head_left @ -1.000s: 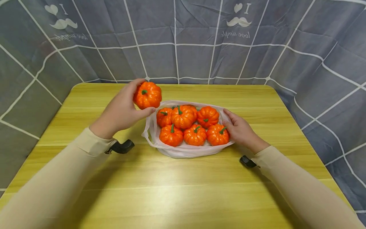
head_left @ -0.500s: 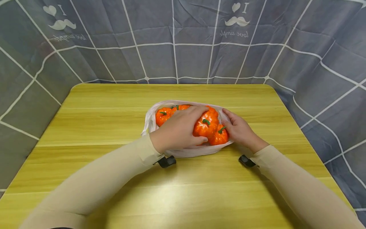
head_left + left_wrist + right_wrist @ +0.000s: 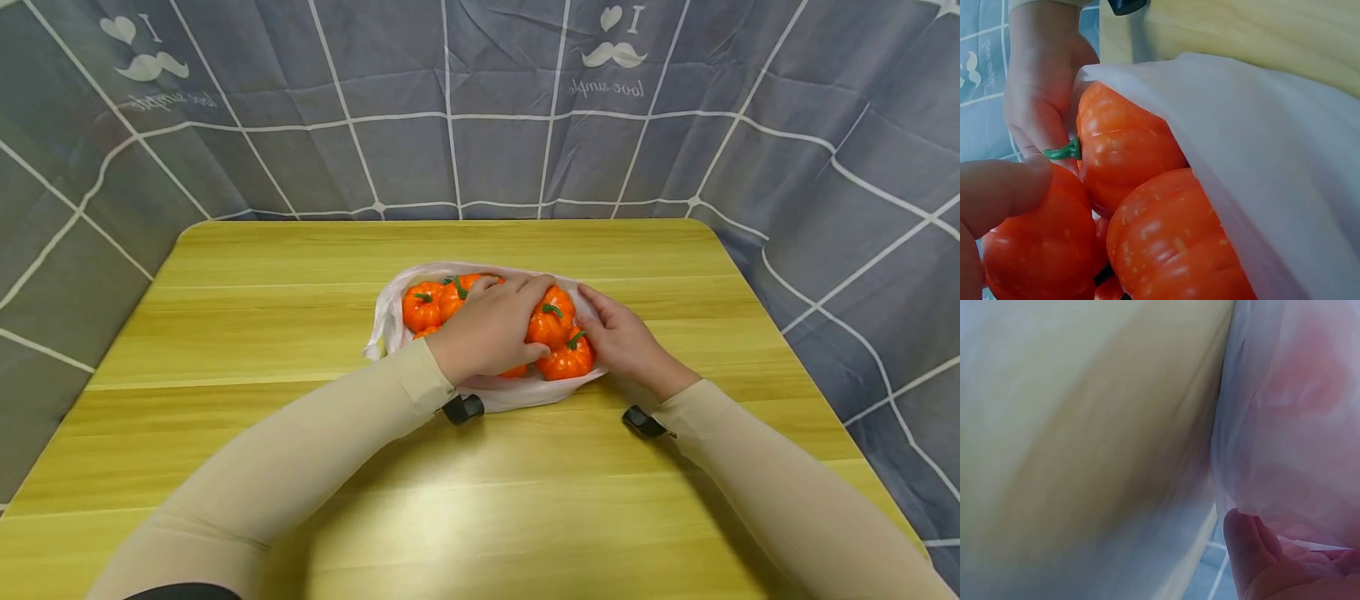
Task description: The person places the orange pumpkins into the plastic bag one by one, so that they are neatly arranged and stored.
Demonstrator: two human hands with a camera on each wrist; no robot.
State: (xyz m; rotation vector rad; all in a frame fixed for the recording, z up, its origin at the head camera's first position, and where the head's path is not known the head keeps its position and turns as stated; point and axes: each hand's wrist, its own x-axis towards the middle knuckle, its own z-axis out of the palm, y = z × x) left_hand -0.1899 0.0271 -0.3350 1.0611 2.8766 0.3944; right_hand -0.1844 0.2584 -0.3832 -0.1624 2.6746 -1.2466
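A white plastic bag [image 3: 517,400] full of small orange toy pumpkins lies mouth up on the table. My left hand [image 3: 491,327] reaches over it and grips a pumpkin [image 3: 550,321] with a green stem, on top of others at the right side. The left wrist view shows my thumb across that pumpkin [image 3: 1047,244], close against a neighbouring pumpkin [image 3: 1125,147]. With my right hand [image 3: 626,342] I hold the bag's right rim, thumb on the inner side. Through the thin bag wall [image 3: 1297,456] a reddish shape shows in the right wrist view. My left hand hides several pumpkins.
The wooden table [image 3: 465,500] extends around the bag on all sides. A grey checked curtain [image 3: 510,158] hangs along its back and both sides. Dark wrist devices [image 3: 643,422] sit under both sleeves.
My left hand has carried its pumpkin from above the bag's left edge over to the right and down onto the pile. My right hand has stayed on the bag's rim.
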